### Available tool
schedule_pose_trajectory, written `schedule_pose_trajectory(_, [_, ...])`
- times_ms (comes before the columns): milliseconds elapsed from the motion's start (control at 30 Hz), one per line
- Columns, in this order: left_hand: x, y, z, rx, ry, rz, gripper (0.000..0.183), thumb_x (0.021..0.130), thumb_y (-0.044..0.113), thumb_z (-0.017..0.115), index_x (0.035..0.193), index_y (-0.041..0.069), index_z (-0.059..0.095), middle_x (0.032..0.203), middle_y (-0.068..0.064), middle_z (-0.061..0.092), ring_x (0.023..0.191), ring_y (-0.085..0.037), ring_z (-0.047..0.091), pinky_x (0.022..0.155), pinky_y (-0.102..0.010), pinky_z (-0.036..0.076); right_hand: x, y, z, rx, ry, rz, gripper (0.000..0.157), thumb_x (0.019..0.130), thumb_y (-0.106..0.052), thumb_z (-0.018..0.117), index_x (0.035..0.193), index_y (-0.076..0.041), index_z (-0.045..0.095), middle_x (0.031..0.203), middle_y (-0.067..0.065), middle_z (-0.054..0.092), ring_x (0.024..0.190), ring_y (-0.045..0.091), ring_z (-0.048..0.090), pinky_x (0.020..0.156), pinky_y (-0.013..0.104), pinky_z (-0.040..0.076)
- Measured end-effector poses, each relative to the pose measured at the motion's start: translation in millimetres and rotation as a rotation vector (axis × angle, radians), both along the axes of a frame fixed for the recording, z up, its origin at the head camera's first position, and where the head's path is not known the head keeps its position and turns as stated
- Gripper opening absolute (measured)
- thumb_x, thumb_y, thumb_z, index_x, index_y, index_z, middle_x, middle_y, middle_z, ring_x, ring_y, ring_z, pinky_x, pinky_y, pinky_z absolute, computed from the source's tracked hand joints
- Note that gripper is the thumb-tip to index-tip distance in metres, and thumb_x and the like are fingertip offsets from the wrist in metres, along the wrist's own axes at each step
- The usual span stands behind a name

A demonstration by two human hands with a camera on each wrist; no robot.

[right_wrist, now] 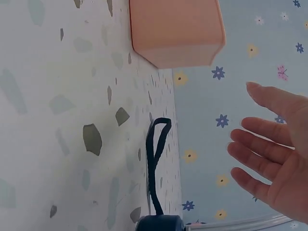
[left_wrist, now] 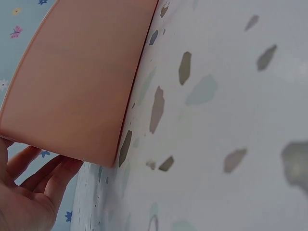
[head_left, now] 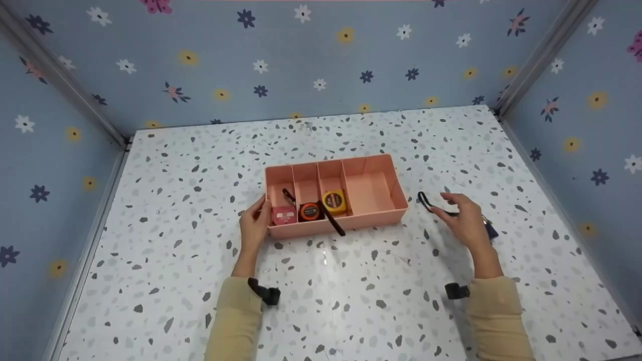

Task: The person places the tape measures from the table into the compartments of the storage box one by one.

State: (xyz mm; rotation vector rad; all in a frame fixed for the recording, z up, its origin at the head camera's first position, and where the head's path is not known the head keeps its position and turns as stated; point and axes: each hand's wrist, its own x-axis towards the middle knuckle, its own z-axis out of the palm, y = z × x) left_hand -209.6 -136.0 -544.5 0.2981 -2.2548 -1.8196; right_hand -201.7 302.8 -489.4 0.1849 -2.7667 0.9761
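Note:
A pink divided box (head_left: pixel 371 193) stands on the table. My left hand (head_left: pixel 255 224) holds its left end at the rim; in the left wrist view the fingers (left_wrist: pixel 61 175) meet the end wall. Inside the left compartments sit a pink tape measure (head_left: pixel 285 215), an orange-and-black tape measure (head_left: pixel 311 211) and a yellow tape measure (head_left: pixel 334 201). A black strap hangs over the front wall. To the right of the box, my right hand (head_left: pixel 466 220), fingers apart and holding nothing, hovers above a dark blue object (right_wrist: pixel 161 223) with a black wrist strap (right_wrist: pixel 153 166), partly hidden from the head view.
The wide right compartment of the box holds no item. Beneath everything is a white speckled table (head_left: pixel 175 281). Flower-patterned panels (head_left: pixel 301 55) rise behind it and on both sides. Each sleeve has a dark wrist camera (head_left: pixel 456 291) at its cuff.

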Motion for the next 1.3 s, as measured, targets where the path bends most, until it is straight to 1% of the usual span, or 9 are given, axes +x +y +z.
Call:
schedule_pose_trajectory(133, [0.3,0,-0.5,-0.005,-0.008,-0.004,0.036,0.091,0.022,0.050,0.122,0.003,0.053,0.114,-0.013,0.058,0.092,-0.021,0.056,0.073,-0.024,0.044,3.1,10,-1.6,-0.006,-0.081,-0.065,0.055,0.082,-0.036,0.062,0.119,0.003,0.052,0.114,0.021,0.051,0.101,0.036,0.048,0.080,0.047,0.040])
schedule_pose_trajectory(267, [0.1,0,-0.1,0.007,-0.020,0.001,0.037,0.091,0.023,0.050,0.122,0.003,0.053,0.113,-0.013,0.058,0.091,-0.021,0.056,0.072,-0.024,0.044,4.9,20,-3.1,-0.031,-0.119,-0.108,0.058,0.082,-0.038,0.061,0.121,0.003,0.050,0.116,0.022,0.049,0.102,0.037,0.048,0.083,0.047,0.039])
schedule_pose_trajectory(467, [0.7,1,1.5,0.019,-0.038,-0.004,0.038,0.091,0.024,0.049,0.124,0.005,0.052,0.117,-0.011,0.057,0.093,-0.022,0.056,0.076,-0.029,0.045,8.4,33,-5.8,-0.054,-0.109,-0.161,0.057,0.082,-0.035,0.061,0.120,0.005,0.049,0.118,0.023,0.049,0.106,0.036,0.045,0.086,0.047,0.036])
schedule_pose_trajectory(633, [1.0,1,1.7,0.030,-0.022,0.002,0.037,0.091,0.022,0.050,0.123,0.004,0.052,0.116,-0.013,0.057,0.092,-0.026,0.056,0.075,-0.031,0.045,10.7,42,-9.5,-0.096,-0.088,-0.197,0.057,0.081,-0.033,0.063,0.120,0.006,0.049,0.117,0.023,0.049,0.105,0.035,0.044,0.087,0.046,0.035])
schedule_pose_trajectory(767, [0.7,1,1.5,0.029,-0.008,0.007,0.036,0.090,0.020,0.051,0.122,0.003,0.053,0.114,-0.015,0.058,0.090,-0.026,0.057,0.072,-0.030,0.046,12.0,48,-12.7,-0.096,-0.112,-0.239,0.060,0.081,-0.035,0.062,0.121,0.007,0.047,0.118,0.024,0.047,0.107,0.037,0.042,0.088,0.047,0.034])
schedule_pose_trajectory(933, [0.9,0,1.0,0.025,-0.007,0.005,0.035,0.090,0.020,0.051,0.121,0.003,0.053,0.114,-0.015,0.057,0.090,-0.026,0.056,0.070,-0.026,0.045,12.1,53,-15.7,-0.091,-0.184,-0.282,0.066,0.081,-0.040,0.061,0.125,0.007,0.043,0.121,0.026,0.043,0.111,0.039,0.039,0.090,0.048,0.032])
schedule_pose_trajectory(1100, [0.6,1,0.2,0.018,-0.015,0.004,0.035,0.091,0.019,0.050,0.122,0.005,0.053,0.116,-0.012,0.057,0.092,-0.022,0.056,0.072,-0.025,0.044,11.3,59,-18.5,-0.106,-0.246,-0.322,0.074,0.080,-0.043,0.060,0.129,0.008,0.037,0.125,0.029,0.037,0.114,0.041,0.036,0.091,0.048,0.032])
schedule_pose_trajectory(1300, [0.6,0,0.3,0.014,-0.016,0.008,0.035,0.091,0.020,0.051,0.122,0.005,0.054,0.114,-0.012,0.058,0.090,-0.022,0.056,0.069,-0.021,0.044,10.7,64,-23.7,-0.084,-0.282,-0.351,0.078,0.079,-0.043,0.061,0.129,0.011,0.034,0.125,0.031,0.035,0.112,0.042,0.036,0.092,0.049,0.031])
